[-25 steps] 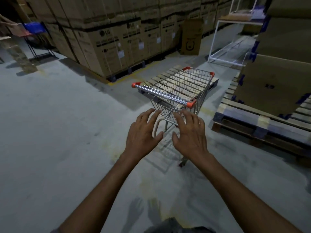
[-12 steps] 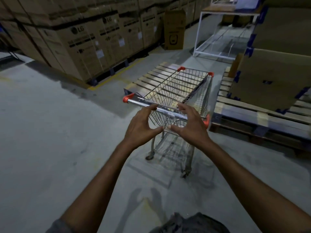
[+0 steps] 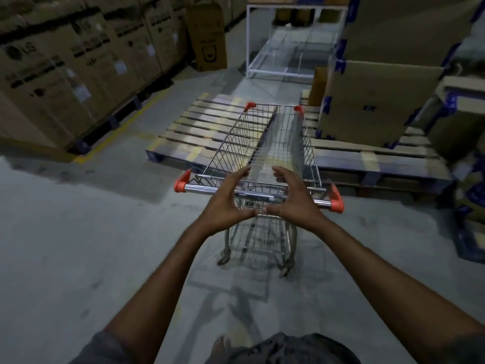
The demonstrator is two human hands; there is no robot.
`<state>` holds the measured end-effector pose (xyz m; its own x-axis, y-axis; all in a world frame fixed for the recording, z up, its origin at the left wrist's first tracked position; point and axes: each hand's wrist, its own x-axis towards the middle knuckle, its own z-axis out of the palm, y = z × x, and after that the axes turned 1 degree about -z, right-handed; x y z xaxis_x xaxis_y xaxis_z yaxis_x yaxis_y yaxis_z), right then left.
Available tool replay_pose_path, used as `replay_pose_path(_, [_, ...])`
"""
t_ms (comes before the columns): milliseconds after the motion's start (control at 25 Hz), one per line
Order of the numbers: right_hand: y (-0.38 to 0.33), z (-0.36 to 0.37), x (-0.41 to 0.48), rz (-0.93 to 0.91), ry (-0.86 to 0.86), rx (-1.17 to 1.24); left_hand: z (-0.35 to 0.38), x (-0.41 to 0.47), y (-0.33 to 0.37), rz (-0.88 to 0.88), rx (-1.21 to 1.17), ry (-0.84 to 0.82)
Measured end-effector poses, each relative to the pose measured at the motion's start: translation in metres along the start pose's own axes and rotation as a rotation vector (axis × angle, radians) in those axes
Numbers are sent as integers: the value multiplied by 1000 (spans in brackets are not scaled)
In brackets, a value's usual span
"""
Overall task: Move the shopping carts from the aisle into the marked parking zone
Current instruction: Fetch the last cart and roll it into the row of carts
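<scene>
Standing on the grey concrete floor (image 3: 65, 245), the empty silver wire shopping cart with orange plastic corner caps (image 3: 265, 153) is seen from behind, its long axis running straight away from the person toward the gap between the two low wooden pallets (image 3: 199, 132) ahead of it. Its chrome handle bar with orange end caps (image 3: 204, 188) lies crosswise at the near end of the cart. The left hand (image 3: 227, 203) and the right hand (image 3: 291, 199) are both spread wide at the middle of that bar, fingers arched over it and thumbs nearly touching beneath; neither grip is closed, and whether the palms already touch the bar cannot be told. Both hands are equally near, so a two-handed hold looks the likely next step, with the push then following the cart's long axis. The basket is bare, its mesh slightly blurred. Left of the cart, stacked brown printed cardboard boxes (image 3: 78, 69) are lined behind a yellow floor line (image 3: 123, 130). Beyond the cart a white metal frame rack (image 3: 288, 40) is placed, and right of the cart large plain cartons (image 3: 372, 101) rest on the right pallet. No marked parking zone can be identified with certainty.
</scene>
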<state>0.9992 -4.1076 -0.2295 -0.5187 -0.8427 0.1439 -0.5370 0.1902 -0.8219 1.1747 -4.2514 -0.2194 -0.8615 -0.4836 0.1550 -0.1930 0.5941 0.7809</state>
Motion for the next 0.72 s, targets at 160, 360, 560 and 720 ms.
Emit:
replay_pose_path(160, [-3,18,16,109,15,82,-16,22,-38,64,-76,-161])
replay_pose_path(360, [-2,26,18,180,-42,-65,-21,43,-72,193,168,-246])
replay_pose_path(560, [6,37,21,140,-165,-749,-21,59,-89,297,571,-268])
replay_pose_path(720, [8,46,25,161,-207,-980,-10,60,-102,377,774,-210])
